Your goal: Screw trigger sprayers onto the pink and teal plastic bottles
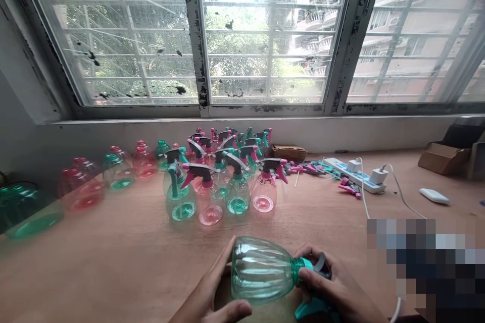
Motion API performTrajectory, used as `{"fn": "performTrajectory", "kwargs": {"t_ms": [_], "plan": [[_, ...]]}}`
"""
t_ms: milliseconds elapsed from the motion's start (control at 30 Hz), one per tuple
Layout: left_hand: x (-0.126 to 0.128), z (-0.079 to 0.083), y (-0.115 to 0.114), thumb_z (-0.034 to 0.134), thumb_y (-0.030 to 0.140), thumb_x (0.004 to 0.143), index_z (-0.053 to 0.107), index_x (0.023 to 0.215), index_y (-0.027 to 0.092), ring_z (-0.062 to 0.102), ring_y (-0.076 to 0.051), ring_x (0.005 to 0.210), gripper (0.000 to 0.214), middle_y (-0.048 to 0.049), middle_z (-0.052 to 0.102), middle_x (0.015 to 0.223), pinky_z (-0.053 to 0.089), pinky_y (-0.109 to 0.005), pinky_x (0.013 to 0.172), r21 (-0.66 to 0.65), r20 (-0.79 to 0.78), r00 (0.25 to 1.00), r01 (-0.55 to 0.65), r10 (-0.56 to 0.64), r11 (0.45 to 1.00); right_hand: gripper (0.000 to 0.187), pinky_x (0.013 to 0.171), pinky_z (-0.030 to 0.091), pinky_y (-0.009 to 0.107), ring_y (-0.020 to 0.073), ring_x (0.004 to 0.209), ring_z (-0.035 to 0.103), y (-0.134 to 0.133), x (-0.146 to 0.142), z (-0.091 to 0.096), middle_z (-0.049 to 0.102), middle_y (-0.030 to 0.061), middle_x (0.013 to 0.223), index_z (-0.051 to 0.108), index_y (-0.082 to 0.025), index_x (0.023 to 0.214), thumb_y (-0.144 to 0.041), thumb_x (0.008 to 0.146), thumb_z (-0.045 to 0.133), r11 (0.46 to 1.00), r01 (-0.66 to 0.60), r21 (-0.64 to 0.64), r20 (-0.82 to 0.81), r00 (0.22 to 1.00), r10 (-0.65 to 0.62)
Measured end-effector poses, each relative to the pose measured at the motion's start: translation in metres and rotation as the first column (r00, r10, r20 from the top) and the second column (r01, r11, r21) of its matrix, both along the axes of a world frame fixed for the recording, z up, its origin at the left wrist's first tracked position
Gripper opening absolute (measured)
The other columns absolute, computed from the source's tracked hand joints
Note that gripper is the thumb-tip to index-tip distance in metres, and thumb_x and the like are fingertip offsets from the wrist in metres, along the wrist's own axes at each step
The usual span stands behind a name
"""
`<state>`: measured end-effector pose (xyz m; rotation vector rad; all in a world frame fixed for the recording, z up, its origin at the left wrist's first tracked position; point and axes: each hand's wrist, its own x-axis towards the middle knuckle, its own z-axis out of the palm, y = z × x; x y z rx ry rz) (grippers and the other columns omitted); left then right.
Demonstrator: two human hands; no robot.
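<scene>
A clear green spray bottle (263, 270) lies on its side in the air above the near table edge, its neck to the right. My left hand (212, 290) cups the base end, thumb below and fingers behind it. My right hand (337, 282) grips the teal collar and the spray head (320, 265), with the thumb on the collar. Part of the teal and grey head is hidden by the fingers. Beyond my hands stand several assembled pink and green spray bottles (237, 197) in a close group.
Several bottles without heads, such as a red one (144, 161), stand along the left. Loose spray heads (350, 188) lie beside a white power strip (354, 174) with cables. A white mouse-like object (434, 196) and an open cardboard box (443, 157) are at the right.
</scene>
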<state>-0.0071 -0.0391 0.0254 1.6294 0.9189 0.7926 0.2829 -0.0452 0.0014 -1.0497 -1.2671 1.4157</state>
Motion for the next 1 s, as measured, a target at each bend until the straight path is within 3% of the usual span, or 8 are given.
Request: {"fn": "performTrajectory", "kwargs": {"t_ms": [267, 367, 467, 533, 633, 800, 900, 1000], "plan": [[0.001, 0.002, -0.001, 0.077, 0.026, 0.086, 0.018, 0.161, 0.037, 0.035, -0.031, 0.151, 0.096, 0.0010, 0.036, 0.166, 0.027, -0.040, 0.126, 0.054, -0.038, 0.999, 0.006, -0.004, 0.999, 0.040, 0.056, 0.038, 0.026, 0.0152, 0.055, 0.055, 0.000, 0.001, 0.001, 0.063, -0.0025, 0.061, 0.066, -0.017, 0.089, -0.054, 0.079, 0.078, 1.000, 0.005, -0.004, -0.032, 0.999, -0.005], [0.001, 0.000, 0.000, 0.081, 0.038, 0.084, 0.017, 0.161, 0.034, 0.035, -0.032, 0.151, 0.100, -0.0013, 0.042, 0.163, 0.029, -0.039, 0.125, 0.018, -0.011, 1.000, 0.009, -0.009, 1.000, 0.041, 0.056, 0.038, 0.026, 0.0152, 0.055, 0.055, 0.000, 0.000, 0.001, 0.065, -0.0019, 0.061, 0.066, -0.017, 0.090, -0.054, 0.079, 0.078, 1.000, 0.003, -0.004, -0.047, 0.999, -0.003], [-0.001, -0.001, 0.000, 0.074, 0.056, 0.085, 0.020, 0.161, 0.028, 0.034, -0.034, 0.151, 0.097, -0.0055, 0.043, 0.162, 0.027, -0.040, 0.125, -0.006, 0.019, 1.000, 0.014, -0.014, 1.000, 0.042, 0.055, 0.038, 0.026, 0.0155, 0.056, 0.055, 0.000, 0.001, -0.002, 0.064, -0.0022, 0.061, 0.067, -0.017, 0.092, -0.054, 0.078, 0.079, 1.000, 0.018, -0.016, -0.044, 0.999, -0.019], [-0.002, 0.000, 0.000, 0.073, 0.056, 0.086, 0.023, 0.161, 0.026, 0.034, -0.034, 0.151, 0.095, -0.0061, 0.044, 0.162, 0.027, -0.039, 0.125, -0.015, 0.003, 1.000, 0.008, -0.008, 1.000, 0.042, 0.056, 0.039, 0.027, 0.0160, 0.057, 0.056, 0.000, 0.002, -0.006, 0.065, -0.0017, 0.062, 0.067, -0.017, 0.094, -0.054, 0.078, 0.080, 0.999, 0.030, -0.038, -0.051, 0.998, -0.032], [-0.001, 0.005, -0.003, 0.079, 0.038, 0.085, 0.022, 0.161, 0.031, 0.033, -0.032, 0.151, 0.095, -0.0019, 0.039, 0.165, 0.027, -0.037, 0.125, -0.013, -0.052, 0.999, -0.011, 0.011, 1.000, 0.041, 0.056, 0.039, 0.026, 0.0167, 0.058, 0.057, 0.001, 0.003, -0.008, 0.068, -0.0011, 0.060, 0.068, -0.017, 0.093, -0.053, 0.079, 0.079, 0.998, 0.039, -0.053, -0.068, 0.997, -0.043], [0.003, 0.011, -0.005, 0.073, 0.012, 0.084, 0.012, 0.161, 0.038, 0.022, -0.025, 0.156, 0.102, 0.0062, 0.026, 0.170, 0.015, -0.034, 0.129, 0.075, -0.106, 0.994, 0.014, -0.006, 0.997, 0.041, 0.056, 0.041, 0.027, 0.0176, 0.059, 0.059, 0.000, 0.003, -0.006, 0.069, -0.0014, 0.059, 0.068, -0.016, 0.093, -0.053, 0.079, 0.079, 0.997, 0.047, -0.067, -0.062, 0.997, -0.051], [0.003, 0.010, -0.004, 0.078, 0.021, 0.083, 0.011, 0.162, 0.033, 0.019, -0.026, 0.157, 0.105, 0.0035, 0.025, 0.170, 0.014, -0.035, 0.129, 0.010, -0.092, 0.996, 0.009, -0.008, 1.000, 0.041, 0.056, 0.040, 0.026, 0.0168, 0.058, 0.059, 0.000, 0.003, -0.006, 0.069, -0.0015, 0.059, 0.068, -0.016, 0.093, -0.053, 0.079, 0.079, 0.997, 0.043, -0.065, -0.055, 0.997, -0.047], [0.002, 0.011, -0.004, 0.076, 0.035, 0.086, 0.020, 0.161, 0.027, 0.024, -0.028, 0.156, 0.094, -0.0006, 0.031, 0.168, 0.016, -0.037, 0.129, -0.056, -0.054, 0.998, 0.008, -0.011, 0.998, 0.040, 0.055, 0.039, 0.025, 0.0159, 0.057, 0.058, 0.000, 0.002, -0.006, 0.068, -0.0016, 0.058, 0.069, -0.016, 0.091, -0.053, 0.080, 0.079, 0.998, 0.044, -0.040, -0.042, 0.998, -0.046]]}}
